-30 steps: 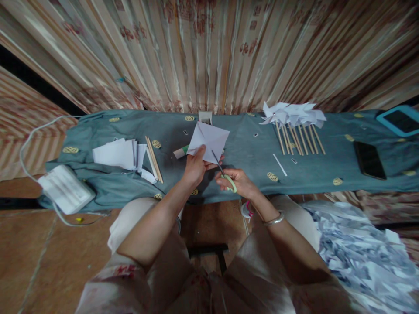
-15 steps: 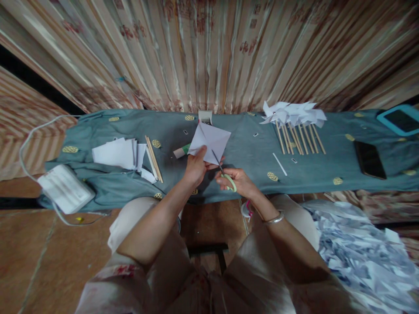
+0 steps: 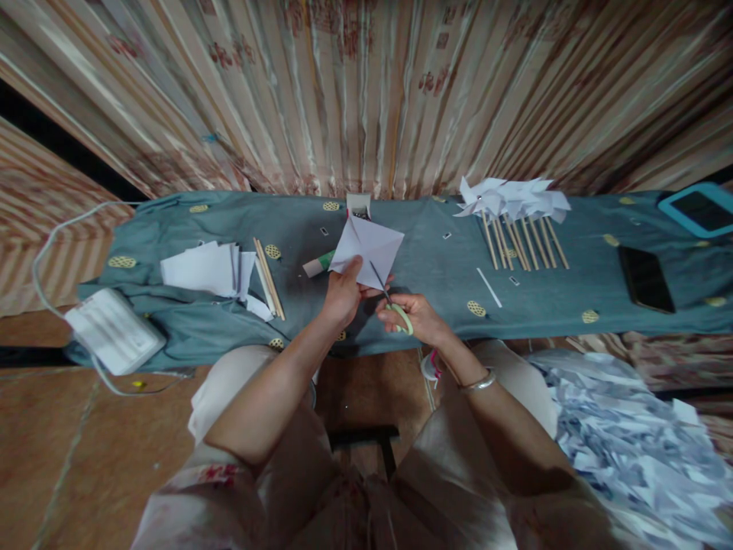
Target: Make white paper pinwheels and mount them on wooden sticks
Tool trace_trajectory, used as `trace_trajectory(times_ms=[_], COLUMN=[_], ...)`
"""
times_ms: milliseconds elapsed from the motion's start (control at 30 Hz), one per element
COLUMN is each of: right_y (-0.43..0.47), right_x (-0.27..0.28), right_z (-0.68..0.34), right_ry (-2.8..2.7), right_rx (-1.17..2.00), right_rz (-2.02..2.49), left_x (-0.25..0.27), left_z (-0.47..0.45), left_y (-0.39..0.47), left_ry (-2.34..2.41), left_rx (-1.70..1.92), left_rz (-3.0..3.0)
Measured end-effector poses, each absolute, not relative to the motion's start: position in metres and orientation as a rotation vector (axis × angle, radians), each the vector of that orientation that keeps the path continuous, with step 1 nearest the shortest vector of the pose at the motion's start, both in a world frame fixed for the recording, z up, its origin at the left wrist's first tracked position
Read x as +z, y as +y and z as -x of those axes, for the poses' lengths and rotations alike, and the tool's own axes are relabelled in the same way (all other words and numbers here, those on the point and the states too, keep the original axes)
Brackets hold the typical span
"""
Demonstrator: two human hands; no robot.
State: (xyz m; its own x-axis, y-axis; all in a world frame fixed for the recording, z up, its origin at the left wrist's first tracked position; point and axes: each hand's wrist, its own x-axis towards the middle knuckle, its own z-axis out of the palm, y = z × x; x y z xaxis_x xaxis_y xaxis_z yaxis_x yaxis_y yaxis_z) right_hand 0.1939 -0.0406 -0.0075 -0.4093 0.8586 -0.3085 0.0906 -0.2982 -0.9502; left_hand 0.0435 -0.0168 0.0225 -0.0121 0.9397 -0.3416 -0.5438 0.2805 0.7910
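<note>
My left hand pinches a square sheet of white paper by its near side, thumb on top and fingers underneath. Diagonal crease lines run across the sheet. My right hand is closed around the handles of green-handled scissors, and their blades lie at the sheet's near right edge, pointing toward its middle. Behind the sheet stands a small open box, partly covered by the paper. A green and white tube lies just left of the sheet.
Paper pinwheels on wooden sticks lie at the right, near a thin white strip and a phone. Paper sheets, loose sticks and a white power strip sit left. Paper scraps heap at lower right.
</note>
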Motion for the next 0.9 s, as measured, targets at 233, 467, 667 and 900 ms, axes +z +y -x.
trace_trajectory(times_ms=[233,467,667,900], right_y=[-0.041,-0.04,-0.04,-0.04], right_x=[-0.001,-0.001,-0.001,-0.004], right_z=[-0.192,-0.191,-0.19,-0.19], right_ry=[-1.354,-1.347,-1.331,-1.356], right_rx=[1.786,1.779,1.768,1.731], right_rz=[1.234,1.223,1.22,1.213], left_x=[0.023,0.014,0.011,0.012], left_z=[-0.044,-0.042,-0.041,-0.042], left_y=[-0.019,-0.015,-0.015,-0.014], left_ry=[0.987,0.951,0.923,0.926], left_rx=[1.247,1.261,1.269,1.279], left_rz=[-0.492,-0.502,-0.516,-0.493])
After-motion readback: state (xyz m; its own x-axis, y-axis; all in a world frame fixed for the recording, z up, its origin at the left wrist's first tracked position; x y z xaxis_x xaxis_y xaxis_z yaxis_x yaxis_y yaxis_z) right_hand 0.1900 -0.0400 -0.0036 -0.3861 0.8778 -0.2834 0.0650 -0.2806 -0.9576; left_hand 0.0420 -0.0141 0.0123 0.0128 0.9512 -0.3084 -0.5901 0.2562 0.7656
